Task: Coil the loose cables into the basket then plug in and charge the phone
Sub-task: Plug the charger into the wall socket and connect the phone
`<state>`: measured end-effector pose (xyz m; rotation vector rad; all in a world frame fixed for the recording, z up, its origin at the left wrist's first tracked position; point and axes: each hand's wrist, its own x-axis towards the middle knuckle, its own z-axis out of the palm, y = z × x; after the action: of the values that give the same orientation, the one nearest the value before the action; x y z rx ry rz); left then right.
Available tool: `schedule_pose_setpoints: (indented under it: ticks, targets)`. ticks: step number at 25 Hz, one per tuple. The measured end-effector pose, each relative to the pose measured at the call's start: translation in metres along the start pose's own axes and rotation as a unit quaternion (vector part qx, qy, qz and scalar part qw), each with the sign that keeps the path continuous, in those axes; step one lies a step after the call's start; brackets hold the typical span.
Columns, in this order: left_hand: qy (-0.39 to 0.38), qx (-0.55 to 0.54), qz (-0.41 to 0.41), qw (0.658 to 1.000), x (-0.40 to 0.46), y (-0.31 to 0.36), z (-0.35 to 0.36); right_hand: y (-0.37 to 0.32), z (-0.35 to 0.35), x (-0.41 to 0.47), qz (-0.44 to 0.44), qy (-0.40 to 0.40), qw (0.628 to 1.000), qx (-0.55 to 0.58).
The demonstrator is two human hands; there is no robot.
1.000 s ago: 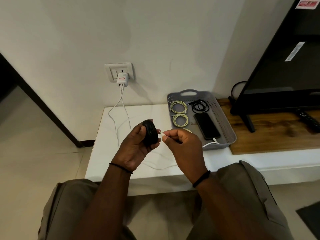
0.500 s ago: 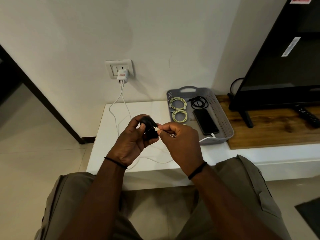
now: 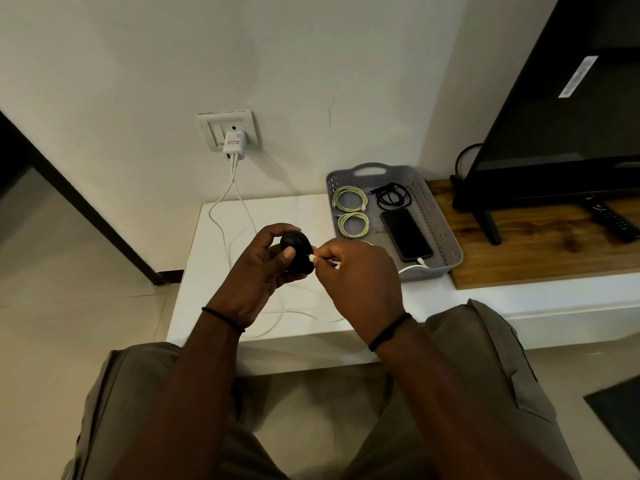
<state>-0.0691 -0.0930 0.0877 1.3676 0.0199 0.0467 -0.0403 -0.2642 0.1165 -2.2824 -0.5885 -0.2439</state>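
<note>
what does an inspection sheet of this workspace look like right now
surface: white ledge, bare wood section to its right
job's things: grey basket holds phone, two pale coiled cables, one black coiled cable
clutter: remote on the wood
grippers: left hand grips a round black device; right hand pinches a white plug at it
cables: two white leads from charger; one reaches the phone
surroundings: TV, tiled floor
</note>
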Motion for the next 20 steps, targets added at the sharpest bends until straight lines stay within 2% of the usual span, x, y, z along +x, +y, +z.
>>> schedule_pose_setpoints:
  ticks: [10, 14, 16, 18, 20]
  targets:
    - [0.023, 0.055, 0.002, 0.998, 0.0, -0.001, 0.012, 0.01, 0.004, 0.006, -0.003, -0.03, 1.0, 0.001]
    - [0.014, 0.019, -0.008, 1.0, -0.001, -0.002, 0.008, 0.017, 0.006, 0.008, -0.01, -0.04, 0.998, 0.038]
    - [0.037, -0.032, -0.051, 0.998, 0.0, 0.0, 0.004, 0.022, 0.007, 0.007, -0.026, -0.043, 0.997, 0.054]
    - [0.104, -0.064, -0.145, 0.982, 0.002, 0.002, 0.0, 0.027, 0.008, 0.007, -0.048, -0.039, 0.997, 0.042]
    - [0.115, -0.05, -0.242, 0.962, 0.002, 0.0, -0.008, 0.03, 0.009, 0.006, -0.073, -0.031, 0.997, 0.016]
